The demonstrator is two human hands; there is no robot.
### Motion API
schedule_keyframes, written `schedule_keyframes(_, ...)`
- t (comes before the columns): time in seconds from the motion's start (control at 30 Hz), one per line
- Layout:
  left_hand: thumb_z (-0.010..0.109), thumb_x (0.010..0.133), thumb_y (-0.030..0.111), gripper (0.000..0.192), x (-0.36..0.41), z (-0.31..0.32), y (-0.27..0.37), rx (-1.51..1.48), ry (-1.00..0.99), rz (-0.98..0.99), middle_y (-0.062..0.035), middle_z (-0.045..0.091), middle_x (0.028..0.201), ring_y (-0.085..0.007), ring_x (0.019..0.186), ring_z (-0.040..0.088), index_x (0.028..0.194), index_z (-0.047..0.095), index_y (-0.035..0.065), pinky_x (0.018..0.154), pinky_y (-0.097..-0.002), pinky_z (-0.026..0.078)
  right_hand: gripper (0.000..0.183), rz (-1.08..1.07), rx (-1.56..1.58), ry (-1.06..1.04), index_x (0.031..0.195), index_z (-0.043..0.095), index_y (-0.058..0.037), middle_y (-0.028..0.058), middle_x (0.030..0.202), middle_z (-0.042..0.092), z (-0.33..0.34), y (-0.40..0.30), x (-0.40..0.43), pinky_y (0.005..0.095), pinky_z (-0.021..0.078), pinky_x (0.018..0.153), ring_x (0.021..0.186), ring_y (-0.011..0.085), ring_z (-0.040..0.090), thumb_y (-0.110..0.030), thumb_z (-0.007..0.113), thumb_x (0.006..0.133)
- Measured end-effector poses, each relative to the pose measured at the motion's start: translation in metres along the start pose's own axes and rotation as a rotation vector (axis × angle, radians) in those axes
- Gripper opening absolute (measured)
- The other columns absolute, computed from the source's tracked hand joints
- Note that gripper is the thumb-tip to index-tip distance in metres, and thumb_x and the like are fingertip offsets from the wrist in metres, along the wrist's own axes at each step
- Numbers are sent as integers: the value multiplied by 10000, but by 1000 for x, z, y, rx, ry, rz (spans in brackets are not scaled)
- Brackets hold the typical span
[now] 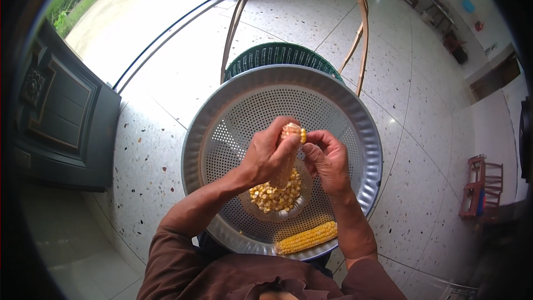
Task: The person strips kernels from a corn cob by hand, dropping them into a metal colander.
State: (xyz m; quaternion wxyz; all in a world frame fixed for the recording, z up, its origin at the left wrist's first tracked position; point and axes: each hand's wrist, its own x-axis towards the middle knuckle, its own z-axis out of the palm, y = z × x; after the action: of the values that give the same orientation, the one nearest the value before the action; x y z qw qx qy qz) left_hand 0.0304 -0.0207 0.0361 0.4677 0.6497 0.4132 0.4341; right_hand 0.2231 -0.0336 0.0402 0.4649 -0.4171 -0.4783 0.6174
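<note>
My left hand (268, 150) grips a mostly stripped corn cob (285, 168), tilted, with a few yellow kernels left near its upper end. Close against those kernels are the thumb and curled fingers of my right hand (327, 160); whether a loose kernel is between them cannot be told. Beneath both hands lies a wide perforated metal basin (193, 146). A clear bowl (309, 191) inside it holds loose corn kernels (270, 200). One full ear of yellow corn (307, 238) rests at the basin's near right side.
Behind the basin stands a green woven basket (283, 52) with a tall bent-wood handle (363, 21). A dark panelled door (62, 112) is at the left, beside a doorway to the outside. Wooden chairs (483, 187) stand at the right on the speckled tile floor (145, 154).
</note>
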Motion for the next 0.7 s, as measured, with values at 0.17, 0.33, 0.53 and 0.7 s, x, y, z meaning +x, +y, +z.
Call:
schedule_keyframes(0.17, 539, 1082, 452, 501, -3, 3, -9, 118, -3, 103, -180, 709, 991, -263, 879, 738, 1302, 550, 3, 754, -382, 598, 324, -26, 22, 11, 1101, 655, -9, -29, 777, 647, 0, 3, 1, 176, 425, 494, 583, 21, 549, -284, 777, 981)
schedule_keyframes(0.33, 540, 1084, 436, 488, -2, 4, -13, 125, 17, 119, -178, 709, 988, -253, 875, 738, 1308, 547, 2, 757, -379, 599, 328, -9, 8, 5, 1104, 650, -2, -22, 785, 651, 0, 1, 1, 177, 430, 497, 582, 24, 550, -283, 772, 986)
schedule_keyframes(0.53, 592, 1057, 360, 407, -2, 5, -10, 154, 36, 109, -208, 717, 980, -344, 872, 748, 1290, 547, 29, 759, -427, 591, 346, -2, 2, -9, 1128, 630, 5, -18, 789, 644, 0, 3, 1, 177, 432, 495, 583, 22, 548, -288, 760, 997)
schedule_keyframes(0.7, 602, 1054, 357, 414, -3, 4, -9, 167, 33, 125, -209, 713, 992, -354, 871, 744, 1299, 534, 30, 751, -433, 594, 355, 5, 19, -11, 1132, 617, 2, -12, 787, 637, 1, 3, 0, 177, 429, 488, 581, 27, 548, -297, 756, 999)
